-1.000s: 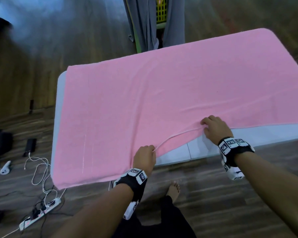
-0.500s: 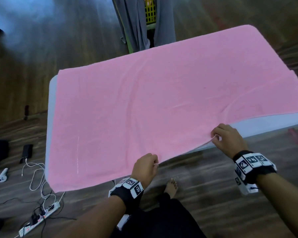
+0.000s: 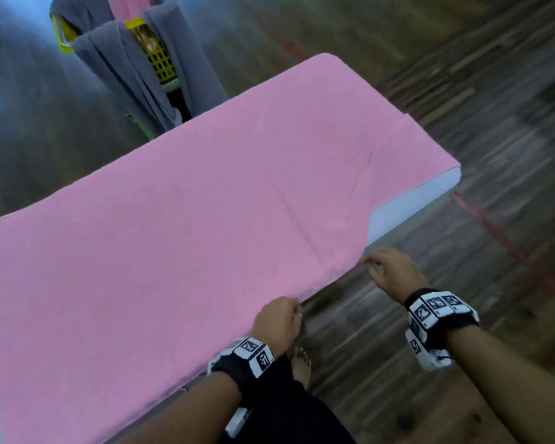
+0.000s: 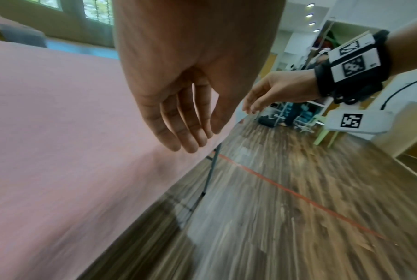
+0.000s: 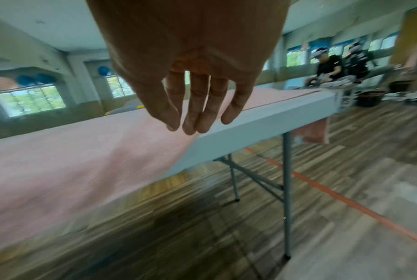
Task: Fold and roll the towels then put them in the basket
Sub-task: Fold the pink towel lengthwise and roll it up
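The pink towel (image 3: pixel 180 238) lies spread flat over nearly the whole desk (image 3: pixel 420 200), one layer as far as can be seen, so the folding seems barely begun and the rolling and the basket are all still to come. The left hand (image 3: pixel 277 320) is at the towel's near hem, and the right hand (image 3: pixel 393 274) just off the towel's near corner; in the wrist views both show fingers (image 4: pixel 178 132) hanging straight and relaxed, holding nothing. The yellow basket (image 3: pixel 159 59) stands beyond the far edge, with grey towels (image 3: pixel 119 68) draped over its rim. The towel overhangs the near and far-right desk edges, with a bare strip of desk only at the right end. Open wooden floor (image 3: pixel 462 299) surrounds the near side, which should leave room for lifting the hem across.
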A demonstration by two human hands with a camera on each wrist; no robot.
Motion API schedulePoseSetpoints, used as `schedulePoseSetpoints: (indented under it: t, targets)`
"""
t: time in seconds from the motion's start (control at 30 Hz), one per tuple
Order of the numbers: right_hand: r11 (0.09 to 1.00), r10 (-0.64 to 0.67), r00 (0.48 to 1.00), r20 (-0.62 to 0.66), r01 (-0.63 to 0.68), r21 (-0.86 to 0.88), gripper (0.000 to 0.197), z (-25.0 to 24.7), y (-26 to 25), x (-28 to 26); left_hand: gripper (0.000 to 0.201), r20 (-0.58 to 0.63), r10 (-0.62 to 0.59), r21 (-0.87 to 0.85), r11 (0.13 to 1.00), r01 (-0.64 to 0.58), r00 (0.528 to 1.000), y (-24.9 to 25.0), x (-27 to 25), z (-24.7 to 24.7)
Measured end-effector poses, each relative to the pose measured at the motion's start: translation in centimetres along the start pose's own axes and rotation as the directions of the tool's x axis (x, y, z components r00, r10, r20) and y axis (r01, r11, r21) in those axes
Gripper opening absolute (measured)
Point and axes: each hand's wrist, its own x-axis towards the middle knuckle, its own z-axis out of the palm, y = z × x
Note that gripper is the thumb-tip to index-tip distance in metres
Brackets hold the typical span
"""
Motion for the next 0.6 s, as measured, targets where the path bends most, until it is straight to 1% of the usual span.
schedulePoseSetpoints:
  t: [0.1, 0.13, 0.2, 0.27, 0.33, 0.4, 0.47, 0.53, 0.6]
  targets:
    - [0.985, 0.166, 0.984, -0.069, -0.162, 0.053, 0.021, -3.4, 3.1, 2.8, 0.018, -0.002, 0.127, -0.012, 0.992, -0.127, 0.992, 5.4, 5.6, -0.7]
    - [0.98, 0.193, 0.979, -0.071, -0.188, 0.071, 0.021, -4.3, 3.9, 3.8, 0.019, 0.001, 0.158, -0.022, 0.987, -0.158, 0.987, 7.1, 7.3, -1.0]
    - [0.974, 0.221, 0.971, -0.093, -0.215, 0.075, 0.023, -6.1, 6.2, 6.2, 0.021, -0.002, 0.236, -0.04, 0.971, -0.236, 0.972, 10.7, 11.3, -1.4]
    - [0.97, 0.242, 0.965, -0.103, -0.241, 0.028, 0.024, -8.0, 8.2, 8.6, 0.021, -0.011, 0.302, -0.054, 0.952, -0.302, 0.953, 13.9, 15.2, -1.6]
    - [0.967, 0.249, 0.964, -0.091, -0.252, -0.025, 0.025, -9.6, 9.9, 10.7, 0.022, -0.042, 0.343, -0.063, 0.937, -0.345, 0.939, 16.3, 18.7, -1.7]
    - [0.964, 0.245, 0.965, -0.087, -0.253, -0.085, 0.024, -10.9, 11.8, 12.8, 0.023, -0.046, 0.363, -0.024, 0.931, -0.364, 0.931, 18.3, 22.5, -1.6]
    - [0.969, 0.207, 0.975, -0.08, -0.216, -0.119, 0.024, -11.6, 13.6, 14.5, 0.024, -0.012, 0.346, 0.06, 0.937, -0.345, 0.938, 19.5, 25.5, -1.6]
    - [0.979, 0.159, 0.986, -0.057, -0.165, -0.12, 0.027, -11.9, 15.1, 15.7, 0.022, 0.033, 0.31, 0.173, 0.935, -0.311, 0.95, 20.3, 27.3, -1.9]
    - [0.989, 0.108, 0.993, -0.046, -0.113, -0.097, 0.027, -11.8, 16.3, 16.4, 0.022, 0.061, 0.291, 0.279, 0.914, -0.296, 0.955, 20.8, 28.2, -1.9]
